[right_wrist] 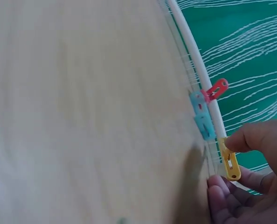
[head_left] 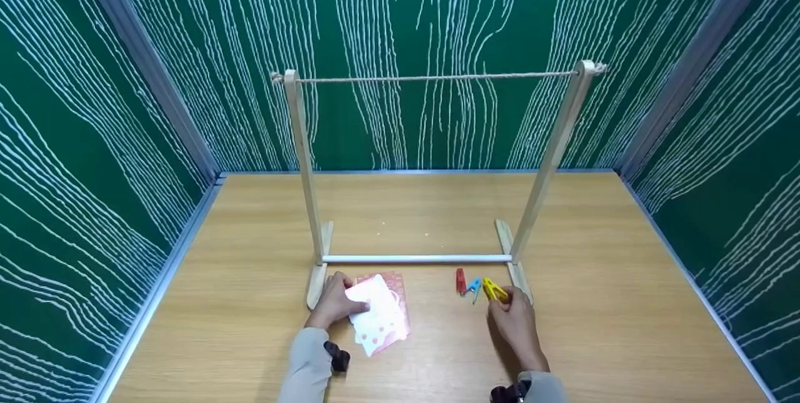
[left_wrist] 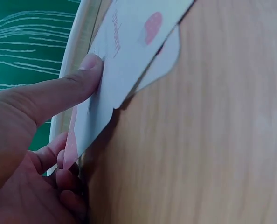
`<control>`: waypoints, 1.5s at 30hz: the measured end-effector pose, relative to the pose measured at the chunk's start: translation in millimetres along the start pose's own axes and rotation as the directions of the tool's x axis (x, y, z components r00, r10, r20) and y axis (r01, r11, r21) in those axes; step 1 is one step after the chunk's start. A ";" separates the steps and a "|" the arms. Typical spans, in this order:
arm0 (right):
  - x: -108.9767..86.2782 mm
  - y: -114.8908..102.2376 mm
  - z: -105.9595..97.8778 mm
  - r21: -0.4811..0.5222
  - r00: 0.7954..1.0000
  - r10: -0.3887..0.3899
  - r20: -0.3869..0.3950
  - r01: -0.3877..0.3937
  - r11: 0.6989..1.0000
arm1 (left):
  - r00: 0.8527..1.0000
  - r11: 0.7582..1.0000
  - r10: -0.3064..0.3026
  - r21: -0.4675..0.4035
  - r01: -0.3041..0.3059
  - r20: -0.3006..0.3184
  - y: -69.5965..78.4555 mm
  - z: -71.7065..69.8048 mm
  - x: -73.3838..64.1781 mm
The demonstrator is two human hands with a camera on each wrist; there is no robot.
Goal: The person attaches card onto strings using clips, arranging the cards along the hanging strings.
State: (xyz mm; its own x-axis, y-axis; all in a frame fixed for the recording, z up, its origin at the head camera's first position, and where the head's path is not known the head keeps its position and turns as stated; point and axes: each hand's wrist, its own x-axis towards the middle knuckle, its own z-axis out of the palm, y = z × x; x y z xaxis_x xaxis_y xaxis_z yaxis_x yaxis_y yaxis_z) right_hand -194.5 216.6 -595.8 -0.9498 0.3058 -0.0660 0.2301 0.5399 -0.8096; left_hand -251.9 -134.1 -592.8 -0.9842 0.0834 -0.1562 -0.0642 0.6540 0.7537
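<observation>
My left hand (head_left: 336, 302) pinches a white card (head_left: 375, 312) with pink prints, thumb on top and fingers under its edge. A strawberry picture and pink lettering show on that card in the left wrist view. Under it lies a pink patterned card (head_left: 399, 282). On the right, my right hand (head_left: 515, 323) holds a yellow clothespin (head_left: 492, 289) between thumb and fingers. Just left of it are a blue clothespin (head_left: 474, 285) and a red clothespin (head_left: 460, 279), both lying on the table.
A wooden stand rises behind the hands, its left post (head_left: 303, 159) and right post (head_left: 553, 153) joined by a rope (head_left: 431, 78) on top and a white bar (head_left: 415, 259) low down. Green walls (head_left: 412, 122) with white lines enclose the wooden table (head_left: 625, 303).
</observation>
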 end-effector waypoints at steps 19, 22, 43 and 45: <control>-0.1 -29.6 -29.1 0.278 0.999 -0.009 -0.032 0.018 0.960 | 0.992 0.907 0.086 -0.420 -0.040 0.092 20.7 -8.3 -0.5; 1.3 -35.3 -32.9 0.322 1.000 0.029 -0.005 -0.026 0.946 | 0.989 0.847 0.061 -0.531 0.018 0.131 30.1 -8.9 -0.5; 15.4 -88.1 -69.2 0.347 0.996 -0.077 -0.035 0.084 0.934 | 0.993 0.816 0.046 -0.569 -0.099 -0.107 141.1 -22.9 21.0; 17.6 -94.1 -73.7 0.352 0.996 -0.083 -0.034 0.089 0.932 | 0.994 0.818 0.049 -0.566 -0.099 -0.102 149.7 -24.5 22.9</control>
State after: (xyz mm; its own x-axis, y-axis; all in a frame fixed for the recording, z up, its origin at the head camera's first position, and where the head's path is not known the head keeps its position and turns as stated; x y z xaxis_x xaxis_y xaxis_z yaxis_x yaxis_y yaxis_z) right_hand -217.3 229.0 -477.8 -0.9578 0.2865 0.0210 0.0550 0.2548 -0.9654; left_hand -288.1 -52.6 -467.9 -0.9979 0.0382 -0.0527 -0.0486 0.1014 0.9937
